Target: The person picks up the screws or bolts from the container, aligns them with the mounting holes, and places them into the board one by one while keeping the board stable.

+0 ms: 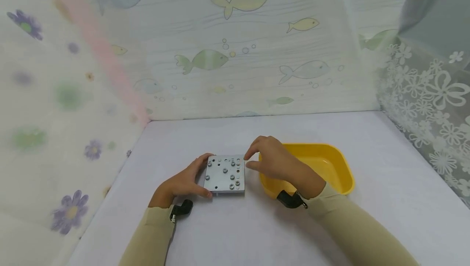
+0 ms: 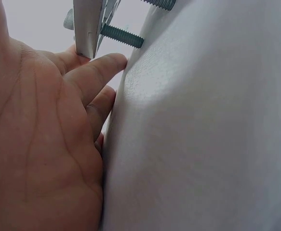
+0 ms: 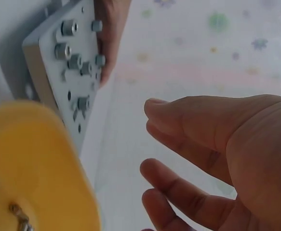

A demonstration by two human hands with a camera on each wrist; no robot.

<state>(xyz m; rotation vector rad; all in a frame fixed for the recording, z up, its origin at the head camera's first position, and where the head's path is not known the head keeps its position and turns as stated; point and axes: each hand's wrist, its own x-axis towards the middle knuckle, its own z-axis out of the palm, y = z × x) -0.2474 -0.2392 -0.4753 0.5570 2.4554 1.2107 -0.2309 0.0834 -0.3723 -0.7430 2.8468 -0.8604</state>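
Note:
A square grey metal plate (image 1: 225, 175) studded with several screws (image 1: 232, 186) lies on the white table (image 1: 227, 225). My left hand (image 1: 202, 176) grips its left edge, thumb at the near corner and fingers at the far corner. In the left wrist view the fingers (image 2: 101, 65) sit under the plate's edge (image 2: 88, 26), beside a threaded screw shaft (image 2: 123, 36). My right hand (image 1: 247, 161) hovers at the plate's right edge, fingers loosely bent and holding nothing; in the right wrist view the right hand (image 3: 152, 137) is apart from the plate (image 3: 58, 77).
A yellow plastic tray (image 1: 339, 168) stands right of the plate, partly under my right wrist; a few loose screws (image 3: 19, 216) lie in the yellow tray (image 3: 39, 159). Patterned fabric walls (image 1: 235, 54) close in the table on three sides.

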